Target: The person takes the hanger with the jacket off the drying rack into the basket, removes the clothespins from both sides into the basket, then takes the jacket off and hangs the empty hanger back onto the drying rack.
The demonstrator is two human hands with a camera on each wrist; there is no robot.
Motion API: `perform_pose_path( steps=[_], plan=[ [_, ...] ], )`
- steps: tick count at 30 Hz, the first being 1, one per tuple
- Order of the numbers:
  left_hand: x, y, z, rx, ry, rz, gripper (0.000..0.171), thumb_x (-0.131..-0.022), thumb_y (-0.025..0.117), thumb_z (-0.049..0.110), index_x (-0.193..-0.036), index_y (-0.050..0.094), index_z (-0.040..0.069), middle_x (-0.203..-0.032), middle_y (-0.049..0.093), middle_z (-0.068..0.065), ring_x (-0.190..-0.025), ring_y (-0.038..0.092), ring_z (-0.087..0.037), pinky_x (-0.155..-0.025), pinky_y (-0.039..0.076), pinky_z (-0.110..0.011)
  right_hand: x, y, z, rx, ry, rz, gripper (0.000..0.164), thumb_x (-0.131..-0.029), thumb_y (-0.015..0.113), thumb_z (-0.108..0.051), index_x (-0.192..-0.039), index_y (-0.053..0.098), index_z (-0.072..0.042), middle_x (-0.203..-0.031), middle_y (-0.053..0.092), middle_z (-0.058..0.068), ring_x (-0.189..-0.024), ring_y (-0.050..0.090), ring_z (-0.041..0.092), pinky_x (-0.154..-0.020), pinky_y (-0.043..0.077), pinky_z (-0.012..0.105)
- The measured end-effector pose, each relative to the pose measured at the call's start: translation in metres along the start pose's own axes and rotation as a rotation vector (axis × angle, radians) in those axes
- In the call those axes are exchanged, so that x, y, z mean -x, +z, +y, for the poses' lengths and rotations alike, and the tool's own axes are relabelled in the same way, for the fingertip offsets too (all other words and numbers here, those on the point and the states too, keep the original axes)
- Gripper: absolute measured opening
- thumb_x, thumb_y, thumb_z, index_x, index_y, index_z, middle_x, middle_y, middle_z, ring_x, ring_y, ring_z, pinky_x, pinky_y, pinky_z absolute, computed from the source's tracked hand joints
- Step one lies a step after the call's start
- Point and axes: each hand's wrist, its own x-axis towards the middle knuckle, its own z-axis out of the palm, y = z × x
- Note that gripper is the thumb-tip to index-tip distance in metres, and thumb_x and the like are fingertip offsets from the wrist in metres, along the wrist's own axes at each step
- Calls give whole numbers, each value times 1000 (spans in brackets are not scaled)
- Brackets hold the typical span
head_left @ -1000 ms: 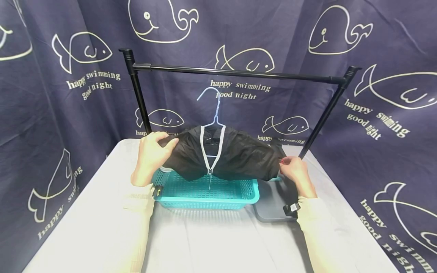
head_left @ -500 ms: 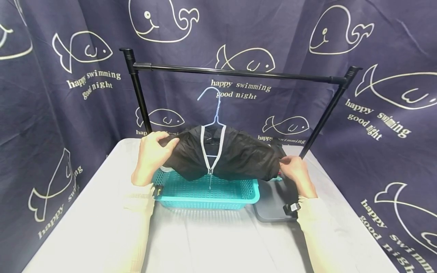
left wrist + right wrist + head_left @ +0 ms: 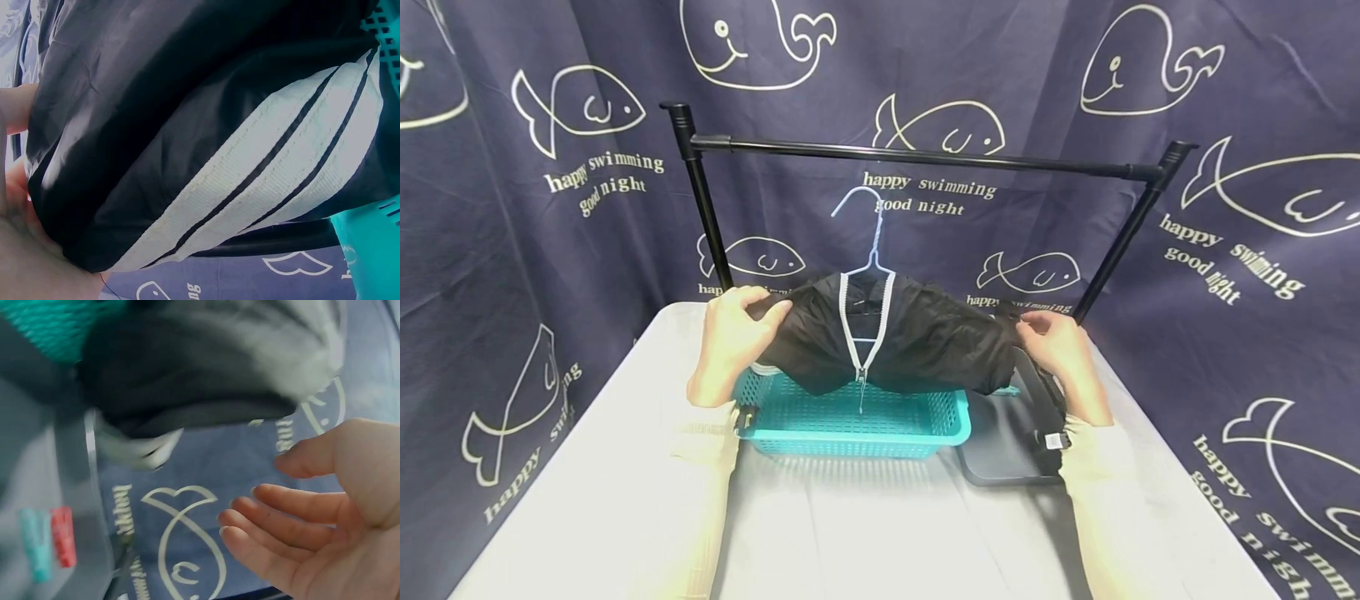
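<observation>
A black jacket (image 3: 940, 337) with a white zip hangs spread on a light blue wire hanger (image 3: 877, 237), whose hook points up below the rack's bar. My left hand (image 3: 733, 337) pinches the jacket at its left end between thumb and fingers. White stripes on the sleeve (image 3: 250, 162) show in the left wrist view. Beside the jacket's right end is my right hand (image 3: 1060, 354). In the right wrist view, that hand (image 3: 331, 519) has its fingers loosely extended, apart from the blurred black cloth, with nothing in it.
A black rack bar (image 3: 925, 156) spans above the hanger. Under the jacket stands a turquoise mesh basket (image 3: 850, 435). To its right lies a grey tray (image 3: 1000, 454), holding a red clip (image 3: 63, 537) and a teal clip (image 3: 35, 544). A patterned curtain (image 3: 820, 50) hangs behind.
My right hand has let go of the jacket's right end and moved slightly up and right. The left hand, jacket and hanger stay nearly in place.
</observation>
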Motion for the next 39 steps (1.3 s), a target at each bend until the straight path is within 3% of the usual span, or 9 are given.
perform_pose_path(
  steps=[8,20,27,32,39],
  plan=[
    [-1,1,0,-9,14,10,29,-85,81,27,-100,80,2,-99,76,-17,-95,70,-38,-81,51,-52,3,-16,-38,-88,-36,79,42,-103,54,-41,-131,70,-14,-125,73,14,-117,67,37,-100,46,55],
    [1,0,-1,0,15,53,29,-84,82,27,-98,79,2,-96,75,-18,-89,69,-38,-76,50,-50,3,12,-77,-238,-246,86,34,-101,65,-33,-130,70,-18,-118,76,5,-106,73,26,-96,51,47],
    [-1,-3,-4,-7,29,72,25,-84,83,28,-92,79,5,-90,75,-14,-81,67,-34,-69,46,-44,-2,26,-86,-284,-299,74,31,-98,71,-32,-126,73,-21,-118,77,1,-107,72,24,-95,49,45],
    [-2,-6,-4,-20,45,78,24,-84,82,28,-92,80,5,-88,75,-14,-80,65,-36,-68,44,-46,-4,34,-89,-282,-320,92,22,-96,73,-27,-114,78,-16,-112,78,3,-103,72,25,-91,50,44],
    [-3,-8,-5,-56,27,28,27,-87,80,29,-99,80,4,-93,74,-17,-86,65,-38,-72,46,-49,-4,43,-88,-318,-333,146,16,-93,77,-18,-106,79,-9,-104,79,7,-99,73,25,-87,49,40]
  ],
)
